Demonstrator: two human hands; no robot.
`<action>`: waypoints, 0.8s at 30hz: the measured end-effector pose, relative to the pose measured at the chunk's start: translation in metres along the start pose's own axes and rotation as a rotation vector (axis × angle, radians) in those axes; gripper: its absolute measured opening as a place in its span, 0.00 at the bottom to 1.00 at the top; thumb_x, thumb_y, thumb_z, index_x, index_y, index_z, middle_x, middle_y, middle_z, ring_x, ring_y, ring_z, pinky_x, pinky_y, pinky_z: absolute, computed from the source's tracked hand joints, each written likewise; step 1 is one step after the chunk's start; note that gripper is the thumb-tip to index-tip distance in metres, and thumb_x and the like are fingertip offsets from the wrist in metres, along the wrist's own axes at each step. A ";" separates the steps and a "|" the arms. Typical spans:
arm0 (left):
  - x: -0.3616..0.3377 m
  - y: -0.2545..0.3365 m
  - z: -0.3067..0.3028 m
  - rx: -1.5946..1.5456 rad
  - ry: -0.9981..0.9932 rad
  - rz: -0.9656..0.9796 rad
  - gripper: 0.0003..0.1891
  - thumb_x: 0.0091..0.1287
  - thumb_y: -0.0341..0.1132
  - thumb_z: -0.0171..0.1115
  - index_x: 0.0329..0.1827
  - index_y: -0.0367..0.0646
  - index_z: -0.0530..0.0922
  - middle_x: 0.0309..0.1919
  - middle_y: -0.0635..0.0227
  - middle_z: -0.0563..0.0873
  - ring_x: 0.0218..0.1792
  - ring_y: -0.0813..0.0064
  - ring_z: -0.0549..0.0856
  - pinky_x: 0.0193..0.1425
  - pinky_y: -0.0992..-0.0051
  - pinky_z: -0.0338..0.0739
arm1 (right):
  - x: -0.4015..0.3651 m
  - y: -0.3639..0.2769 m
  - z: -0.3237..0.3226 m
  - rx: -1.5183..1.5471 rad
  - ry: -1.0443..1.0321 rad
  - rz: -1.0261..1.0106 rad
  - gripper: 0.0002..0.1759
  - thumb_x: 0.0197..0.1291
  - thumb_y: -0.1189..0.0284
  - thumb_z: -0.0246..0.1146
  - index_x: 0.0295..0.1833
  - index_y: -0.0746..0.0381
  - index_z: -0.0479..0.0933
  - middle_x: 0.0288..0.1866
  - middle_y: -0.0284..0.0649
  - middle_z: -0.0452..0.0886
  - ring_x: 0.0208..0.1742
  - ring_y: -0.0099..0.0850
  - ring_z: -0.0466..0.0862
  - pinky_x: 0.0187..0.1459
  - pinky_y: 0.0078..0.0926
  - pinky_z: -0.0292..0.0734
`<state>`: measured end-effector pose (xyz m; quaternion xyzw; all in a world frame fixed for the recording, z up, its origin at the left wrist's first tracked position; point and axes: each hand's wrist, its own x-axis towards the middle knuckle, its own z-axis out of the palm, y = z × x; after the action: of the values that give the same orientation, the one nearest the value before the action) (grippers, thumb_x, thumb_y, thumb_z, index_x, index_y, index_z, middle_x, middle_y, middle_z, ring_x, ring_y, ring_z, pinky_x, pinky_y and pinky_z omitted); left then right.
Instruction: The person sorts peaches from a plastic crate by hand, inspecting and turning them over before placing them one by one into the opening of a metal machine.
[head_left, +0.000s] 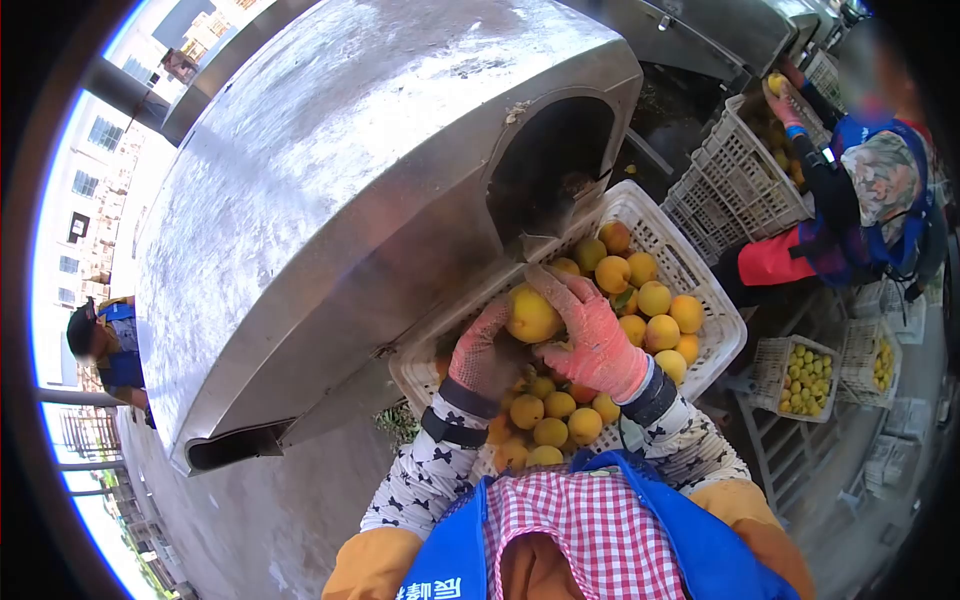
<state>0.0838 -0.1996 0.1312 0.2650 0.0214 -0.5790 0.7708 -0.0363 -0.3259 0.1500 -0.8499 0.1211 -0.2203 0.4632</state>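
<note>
A large yellow peach [533,316] is held up between my two gloved hands, above a white plastic crate. My left hand [484,350] curls round its left side, with the fingers partly hidden behind it. My right hand [597,338], in a pink dusty glove, has its fingers bent against the peach's upper right side, the thumb lower down. Beneath and around them, several yellow-orange peaches [654,298] fill the crate [722,335]. A small green leaf [623,298] lies among them.
A metal machine [330,230] with a dark opening [550,170] stands against the crate's far left side. At right, a co-worker [880,190] holds a peach over stacked crates [735,170]. Crates of fruit [800,378] stand on the right. Another person [115,345] is far left.
</note>
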 end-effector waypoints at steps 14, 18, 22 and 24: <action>0.014 -0.004 -0.010 0.152 -0.116 -0.039 0.27 0.64 0.36 0.61 0.66 0.37 0.71 0.59 0.62 0.80 0.61 0.66 0.79 0.66 0.66 0.72 | 0.014 -0.007 -0.020 -0.081 0.089 -0.002 0.48 0.42 0.61 0.77 0.70 0.60 0.67 0.59 0.55 0.73 0.57 0.51 0.76 0.60 0.39 0.73; 0.032 -0.009 -0.019 0.114 -0.080 0.125 0.23 0.67 0.39 0.61 0.63 0.39 0.74 0.58 0.62 0.80 0.60 0.68 0.79 0.64 0.66 0.73 | 0.065 0.034 0.001 -0.251 0.492 0.001 0.50 0.42 0.54 0.77 0.70 0.63 0.66 0.59 0.56 0.73 0.58 0.52 0.75 0.59 0.41 0.74; 0.032 -0.043 -0.145 1.091 0.101 0.372 0.23 0.63 0.43 0.65 0.60 0.44 0.76 0.57 0.59 0.80 0.59 0.61 0.79 0.64 0.61 0.73 | 0.096 0.051 0.020 -0.557 0.381 0.140 0.47 0.49 0.53 0.72 0.68 0.70 0.64 0.62 0.58 0.72 0.60 0.56 0.74 0.61 0.43 0.73; 0.018 -0.036 -0.156 1.158 0.168 0.357 0.25 0.61 0.44 0.66 0.59 0.45 0.77 0.57 0.57 0.79 0.58 0.58 0.79 0.64 0.59 0.72 | 0.097 0.056 0.018 -0.631 0.380 0.095 0.45 0.51 0.54 0.71 0.67 0.71 0.65 0.62 0.58 0.72 0.60 0.56 0.73 0.61 0.43 0.73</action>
<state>0.0996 -0.1547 -0.0223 0.6852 -0.2809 -0.3357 0.5822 0.0575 -0.3826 0.1198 -0.8882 0.3061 -0.3043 0.1573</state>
